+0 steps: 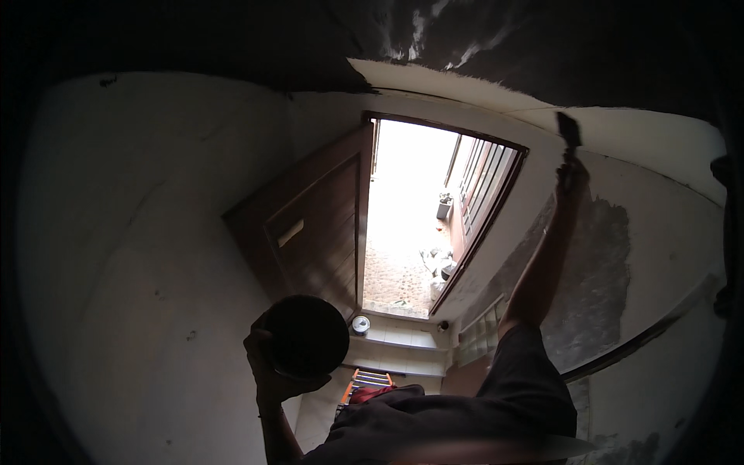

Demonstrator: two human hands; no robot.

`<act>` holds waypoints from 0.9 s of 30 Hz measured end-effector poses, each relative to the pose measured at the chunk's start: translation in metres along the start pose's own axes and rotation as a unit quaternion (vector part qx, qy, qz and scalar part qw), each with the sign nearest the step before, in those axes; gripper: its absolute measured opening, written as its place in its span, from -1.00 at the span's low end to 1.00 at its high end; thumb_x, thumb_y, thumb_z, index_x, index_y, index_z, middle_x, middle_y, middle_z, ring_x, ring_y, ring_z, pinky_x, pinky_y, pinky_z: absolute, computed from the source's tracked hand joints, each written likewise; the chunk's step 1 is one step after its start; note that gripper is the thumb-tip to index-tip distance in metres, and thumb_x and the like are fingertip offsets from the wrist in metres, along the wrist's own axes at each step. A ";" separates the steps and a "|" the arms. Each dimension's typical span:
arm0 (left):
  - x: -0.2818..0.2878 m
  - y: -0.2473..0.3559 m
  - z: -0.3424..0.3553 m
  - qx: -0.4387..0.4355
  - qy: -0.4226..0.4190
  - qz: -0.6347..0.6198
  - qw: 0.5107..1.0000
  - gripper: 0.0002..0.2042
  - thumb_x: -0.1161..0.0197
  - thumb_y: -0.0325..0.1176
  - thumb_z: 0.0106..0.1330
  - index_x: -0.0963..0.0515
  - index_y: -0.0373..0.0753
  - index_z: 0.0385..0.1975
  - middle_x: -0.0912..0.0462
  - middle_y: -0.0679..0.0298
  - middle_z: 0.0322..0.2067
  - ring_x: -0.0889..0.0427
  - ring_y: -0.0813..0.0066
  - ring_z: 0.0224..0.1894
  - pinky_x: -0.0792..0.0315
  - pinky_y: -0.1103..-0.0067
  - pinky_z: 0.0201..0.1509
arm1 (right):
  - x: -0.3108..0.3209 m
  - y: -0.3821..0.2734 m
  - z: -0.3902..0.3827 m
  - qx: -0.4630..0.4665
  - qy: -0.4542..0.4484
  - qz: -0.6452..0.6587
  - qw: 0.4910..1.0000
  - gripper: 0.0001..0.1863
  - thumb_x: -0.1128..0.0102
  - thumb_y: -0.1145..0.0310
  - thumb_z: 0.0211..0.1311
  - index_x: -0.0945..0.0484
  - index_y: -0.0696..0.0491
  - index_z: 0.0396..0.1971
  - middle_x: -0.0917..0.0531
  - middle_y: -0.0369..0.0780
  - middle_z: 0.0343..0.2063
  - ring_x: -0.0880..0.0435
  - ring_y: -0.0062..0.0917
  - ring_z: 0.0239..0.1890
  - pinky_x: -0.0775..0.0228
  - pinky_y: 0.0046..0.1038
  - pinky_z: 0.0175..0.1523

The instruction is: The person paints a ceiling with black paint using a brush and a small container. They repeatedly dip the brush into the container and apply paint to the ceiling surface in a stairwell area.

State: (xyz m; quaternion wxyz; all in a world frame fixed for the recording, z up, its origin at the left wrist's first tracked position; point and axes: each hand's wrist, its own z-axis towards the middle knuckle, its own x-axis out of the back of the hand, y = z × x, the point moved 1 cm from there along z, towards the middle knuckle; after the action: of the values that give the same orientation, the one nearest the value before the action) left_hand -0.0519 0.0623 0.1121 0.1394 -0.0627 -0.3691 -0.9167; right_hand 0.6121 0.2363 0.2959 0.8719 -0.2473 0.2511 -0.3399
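Note:
My left hand [262, 370] is wrapped round the side of a dark round tub [308, 335], held at chest height on the left. What the tub contains is too dark to make out. High on the right, my right arm is stretched up and my right hand [573, 178] grips a paintbrush [569, 130] by its handle. The brush head points upward, close to the pale strip [643, 132] below the dark painted ceiling [232, 39]. Whether its bristles touch the surface I cannot tell.
A brown door [318, 225] stands ajar beside a bright doorway [407, 209]. Below are an orange ladder [346, 395], light steps [407, 332] and a small white can [360, 325]. A grey patch [593, 287] covers part of the right wall. The left wall [139, 248] is pale.

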 end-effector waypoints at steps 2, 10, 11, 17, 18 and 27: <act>-0.007 -0.001 -0.001 0.002 -0.005 -0.013 1.000 0.14 -0.80 -0.11 -0.52 -0.18 -0.05 0.20 -0.37 -0.02 0.21 -0.45 -0.02 0.23 -0.46 0.17 0.21 | -0.015 0.057 0.040 -0.197 0.005 0.196 0.961 -0.84 -0.17 0.46 0.31 -0.66 0.25 -0.30 -0.52 -0.31 -0.61 -0.34 -0.65 -0.71 -0.17 -0.57 -0.59; 0.006 0.003 0.006 -0.019 -0.007 0.034 0.999 0.15 -0.79 -0.08 -0.57 -0.17 -0.07 0.16 -0.38 -0.01 0.20 -0.47 -0.01 0.22 -0.47 0.17 0.19 | -0.020 -0.033 0.094 0.402 -0.085 -0.347 0.843 -0.75 -0.16 0.45 0.27 -0.66 0.20 -0.11 -0.73 -0.27 -0.33 -0.62 -0.56 -0.40 -0.40 -0.56 -0.36; 0.011 0.004 0.007 -0.012 0.004 0.031 0.999 0.15 -0.79 -0.08 -0.57 -0.17 -0.07 0.16 -0.38 -0.01 0.20 -0.47 -0.02 0.22 -0.47 0.16 0.19 | -0.016 -0.068 0.072 0.312 -0.082 -0.226 0.919 -0.72 -0.15 0.41 0.30 -0.66 0.19 -0.07 -0.71 -0.28 -0.32 -0.56 -0.62 -0.43 -0.33 -0.59 -0.40; 0.011 0.007 0.002 0.002 0.001 0.023 1.000 0.15 -0.80 -0.08 -0.54 -0.17 -0.07 0.18 -0.38 -0.02 0.20 -0.47 -0.03 0.22 -0.47 0.15 0.20 | 0.012 -0.185 -0.052 0.078 0.071 0.131 0.986 -0.68 -0.15 0.41 0.38 -0.63 0.19 0.06 -0.68 -0.31 -0.28 -0.38 -0.83 -0.51 -0.21 -0.75 -0.44; 0.007 0.007 -0.001 0.000 -0.007 0.020 1.000 0.15 -0.80 -0.08 -0.54 -0.17 -0.06 0.18 -0.38 -0.02 0.21 -0.46 -0.03 0.22 -0.47 0.15 0.20 | 0.012 -0.175 -0.053 0.018 0.092 0.151 0.984 -0.69 -0.16 0.41 0.37 -0.63 0.19 0.04 -0.67 -0.31 -0.30 -0.37 -0.81 -0.53 -0.21 -0.73 -0.45; 0.027 0.011 0.012 -0.007 0.023 0.028 0.999 0.15 -0.80 -0.07 -0.51 -0.18 -0.06 0.20 -0.38 -0.04 0.22 -0.46 -0.04 0.23 -0.47 0.13 0.21 | -0.022 0.057 0.078 -0.211 -0.013 0.187 0.959 -0.90 -0.32 0.42 0.18 -0.63 0.14 -0.42 -0.48 -0.35 -0.67 -0.33 -0.66 -0.74 -0.12 -0.56 -0.64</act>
State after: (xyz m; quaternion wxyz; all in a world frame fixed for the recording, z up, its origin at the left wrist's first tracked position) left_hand -0.0743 0.0578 0.1338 0.1733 -0.0533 -0.3580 -0.9160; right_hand 0.6722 0.3093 0.3258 0.8514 -0.3785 0.3471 -0.1068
